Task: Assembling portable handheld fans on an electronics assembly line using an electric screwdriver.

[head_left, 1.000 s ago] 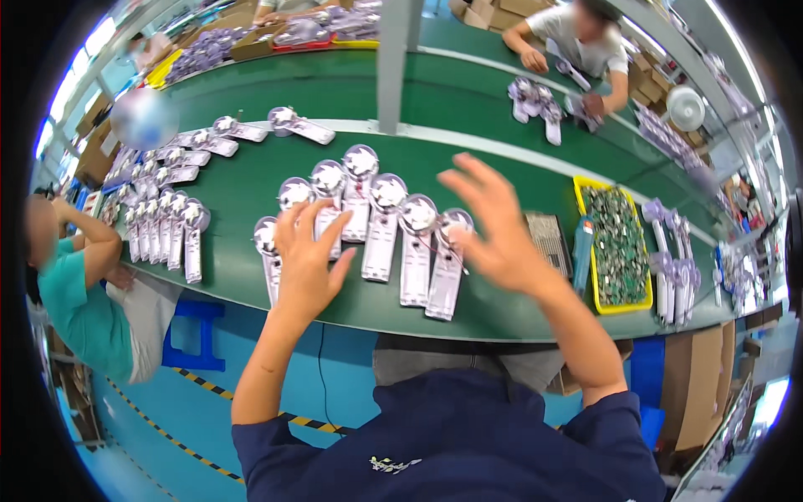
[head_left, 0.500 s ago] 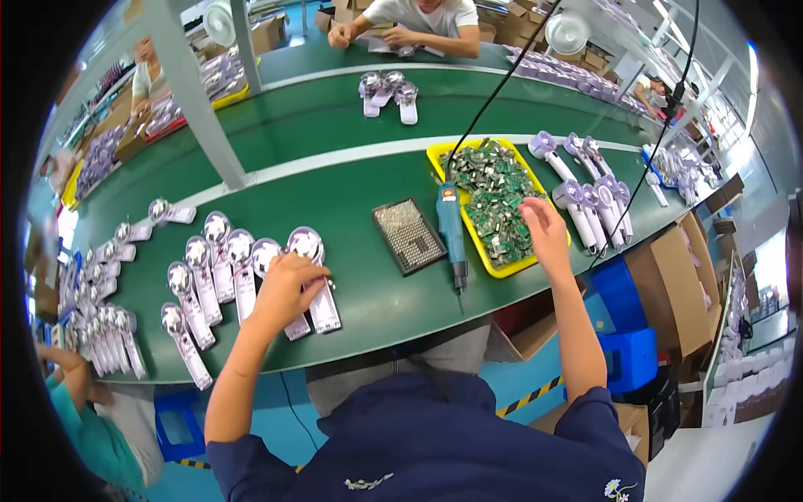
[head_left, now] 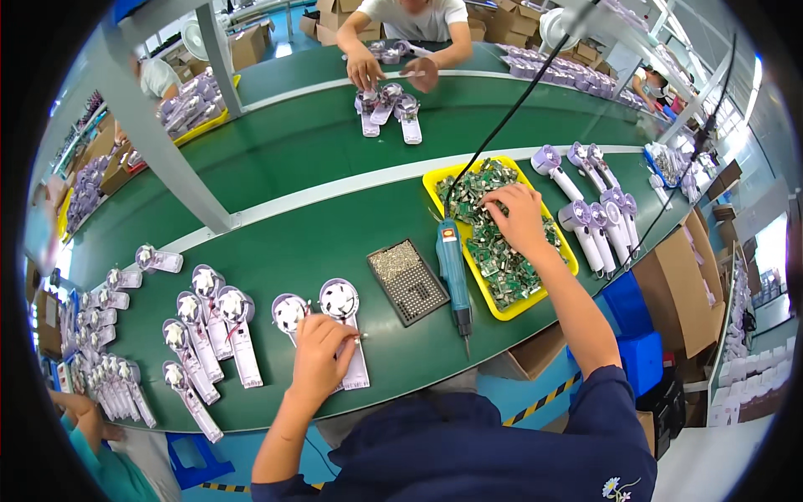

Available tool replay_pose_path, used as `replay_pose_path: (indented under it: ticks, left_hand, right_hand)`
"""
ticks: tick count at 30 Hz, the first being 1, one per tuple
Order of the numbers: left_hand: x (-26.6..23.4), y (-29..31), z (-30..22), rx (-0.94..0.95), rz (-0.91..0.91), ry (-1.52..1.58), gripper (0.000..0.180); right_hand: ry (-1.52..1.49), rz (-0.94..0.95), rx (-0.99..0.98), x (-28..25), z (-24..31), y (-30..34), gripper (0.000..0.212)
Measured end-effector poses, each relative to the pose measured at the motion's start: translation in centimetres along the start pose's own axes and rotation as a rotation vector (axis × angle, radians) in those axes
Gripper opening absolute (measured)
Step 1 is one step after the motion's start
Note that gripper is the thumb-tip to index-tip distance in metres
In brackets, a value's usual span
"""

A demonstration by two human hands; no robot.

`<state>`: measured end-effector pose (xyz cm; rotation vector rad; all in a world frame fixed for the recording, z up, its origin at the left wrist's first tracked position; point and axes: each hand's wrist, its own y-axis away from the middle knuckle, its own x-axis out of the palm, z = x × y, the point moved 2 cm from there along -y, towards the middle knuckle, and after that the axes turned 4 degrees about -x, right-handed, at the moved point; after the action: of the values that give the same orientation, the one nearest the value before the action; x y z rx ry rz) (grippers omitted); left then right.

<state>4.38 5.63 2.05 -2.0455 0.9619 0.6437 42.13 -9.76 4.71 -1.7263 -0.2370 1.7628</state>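
Note:
My left hand, its fingers curled in a pinch, is over two open handheld fan halves, one on the left and one on the right. Each has a white fan blade in a pale purple ring. Whatever its fingertips hold is hidden; a thin wire end shows beside them. My right hand reaches over a yellow tray heaped with small green circuit boards. Its thumb and fingers pinch at a board on top of the heap. Left of the tray lies a teal electric screwdriver, bit toward me.
A black screw tray lies beside the screwdriver. More fan halves stand in rows at left, and closed fans at right. Across the green bench a co-worker handles fan parts. A black cord hangs above.
My right hand has moved from the tray's right side in over the circuit boards. My left hand stays at the same pair of fan halves. The co-worker opposite has reached forward to the fan parts.

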Motion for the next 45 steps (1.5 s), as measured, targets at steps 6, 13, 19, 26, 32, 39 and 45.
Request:
replay_pose_path:
  ticks: [6,13,19,26,32,39,45]
  left_hand:
    - [-0.1,1.4,-0.8,-0.185,-0.163,-0.188,0.017]
    - [0.0,0.0,-1.4,-0.358,-0.202,-0.212,0.023]
    - [-0.9,1.9,-5.3,-0.345,-0.319,0.223,0.044]
    - [0.4,0.4,-5.3,-0.371,-0.110,0.375,0.037]
    - [1.1,0.7,-5.2,-0.654,0.017,1.000,0.032]
    - [1.9,0.3,-6.4,-0.667,0.089,1.131,0.035]
    - [1.1,-0.4,-5.3,-0.356,0.026,0.724,0.027]
  right_hand:
    - [-0.633,-0.045,0.427,-1.3,2.3,0.9,0.011]
    - [-1.868,0.087,0.964,-1.0,17.4,7.3,0.011]
    - [-1.684,0.393,0.965,1.1,23.2,8.8,0.018]
    - [-1.455,0.323,0.752,-1.4,23.0,8.4,0.030]
    - [-1.111,0.150,0.169,-1.7,21.1,7.2,0.047]
    - [-0.961,0.136,0.006,-1.8,20.1,9.1,0.049]
    - [-1.507,0.421,0.410,-1.4,19.6,9.3,0.062]
